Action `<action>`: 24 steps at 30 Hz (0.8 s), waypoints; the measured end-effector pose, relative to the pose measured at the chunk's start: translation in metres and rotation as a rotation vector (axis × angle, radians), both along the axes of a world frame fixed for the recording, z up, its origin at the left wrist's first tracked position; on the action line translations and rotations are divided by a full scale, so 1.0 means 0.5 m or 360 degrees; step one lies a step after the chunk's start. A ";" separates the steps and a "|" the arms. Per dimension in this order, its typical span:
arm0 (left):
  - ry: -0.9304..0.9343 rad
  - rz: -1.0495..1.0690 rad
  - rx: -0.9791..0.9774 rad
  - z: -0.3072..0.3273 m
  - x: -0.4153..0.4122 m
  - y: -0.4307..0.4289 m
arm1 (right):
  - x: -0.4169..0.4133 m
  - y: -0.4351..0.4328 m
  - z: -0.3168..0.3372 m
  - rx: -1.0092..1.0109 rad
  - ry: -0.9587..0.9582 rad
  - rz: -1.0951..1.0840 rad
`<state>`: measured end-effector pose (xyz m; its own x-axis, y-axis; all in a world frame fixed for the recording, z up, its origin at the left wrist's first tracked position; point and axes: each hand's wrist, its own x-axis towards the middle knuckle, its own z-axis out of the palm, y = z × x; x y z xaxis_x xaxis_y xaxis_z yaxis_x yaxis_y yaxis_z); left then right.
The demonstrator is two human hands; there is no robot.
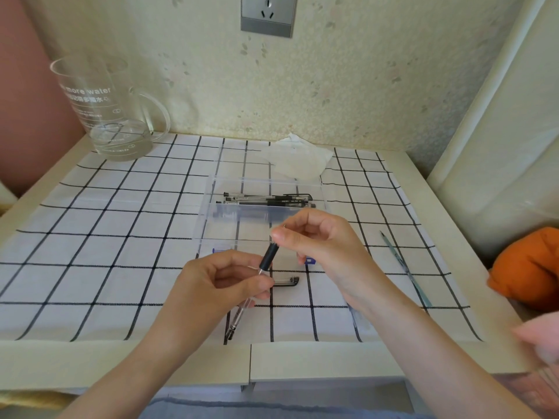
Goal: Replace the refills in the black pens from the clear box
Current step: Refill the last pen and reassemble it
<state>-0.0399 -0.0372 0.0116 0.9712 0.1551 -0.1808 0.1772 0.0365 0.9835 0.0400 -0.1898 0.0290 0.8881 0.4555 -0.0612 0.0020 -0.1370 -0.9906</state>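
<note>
Clear-barrelled pen (242, 309) slants up from the left hand (211, 285), whose fingers curl round the barrel near its upper end. Right hand (320, 246) pinches the top of the black grip (270, 257) between thumb and forefinger, with the other fingers loosely curled. A cap (286, 281) lies on the checked cloth (121, 207), just beside the left fingers. Behind the hands stands the box (208, 219), with more black pens (269, 200) inside. One refill (405, 267) lies well apart, on the right.
</note>
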 end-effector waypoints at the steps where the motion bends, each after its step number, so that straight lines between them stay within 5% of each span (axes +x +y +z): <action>1: -0.0002 0.0021 0.0005 0.000 0.001 0.000 | 0.000 0.001 0.001 -0.0005 -0.0007 0.0000; 5: -0.0022 0.0101 0.0067 -0.001 0.003 0.002 | 0.007 -0.010 0.003 -0.0177 -0.0076 0.0077; 9: -0.0055 0.0218 0.0033 -0.001 0.007 0.012 | 0.011 -0.027 -0.014 -0.1030 -0.0559 0.0286; 12: -0.0061 0.0185 0.0065 -0.001 0.006 0.009 | -0.002 -0.023 -0.027 -0.1384 -0.0818 0.0501; 24: -0.0063 0.0124 0.0075 -0.003 0.004 0.006 | -0.004 -0.029 -0.020 -0.1244 -0.0811 0.0470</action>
